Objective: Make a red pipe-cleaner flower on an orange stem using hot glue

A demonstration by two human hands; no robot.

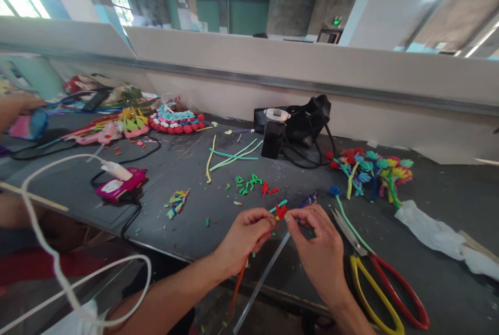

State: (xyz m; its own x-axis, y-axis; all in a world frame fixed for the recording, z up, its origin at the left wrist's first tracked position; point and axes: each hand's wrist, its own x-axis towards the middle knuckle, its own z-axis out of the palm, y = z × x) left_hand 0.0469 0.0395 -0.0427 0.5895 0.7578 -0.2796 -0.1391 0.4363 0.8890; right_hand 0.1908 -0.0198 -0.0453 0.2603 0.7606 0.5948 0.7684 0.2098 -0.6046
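— Flower (pixel 280 211), the small red one, is that what both hands are on?

— Yes. It sits between the fingertips, just above the bench (pixel 187 220) near its front edge. The left hand (pixel 246 235) is pinching it from one side, the right hand (pixel 316 239) from the other, thumb and forefinger pressed together on it. A teal bit (pixel 281 204) sticks out beside the red.

— And the long things hanging below?

— An orange stem (pixel 238 285) runs down from the left hand past the bench edge, and a clear rod (pixel 262 279) slants down between the wrists. I can't tell whether either is joined to the flower.

— Any containers about?

— Only a black bag (pixel 307 122) at the back against the wall. It is slumped, and I can't see what is in it. A dark phone (pixel 272 139) stands in front of it, touching or nearly so. Everything else lies loose on the bench.

— Such as?

— Scissors (pixel 384 285) with one yellow and one red handle, just right of the right hand. A bunch (pixel 370 169) of finished flowers behind them, and a white cloth (pixel 432 231) further right. Green scraps (pixel 246 182) and red ones (pixel 268 188) lie beyond the hands, with long pale green strips (pixel 234 156) behind. A pink glue gun (pixel 120 185) lies to the left, a white cable (pixel 54 252) looping past it.

— Someone else there?

— Another person's hand (pixel 17 106) at the far left edge, on something pink and blue (pixel 29 124).
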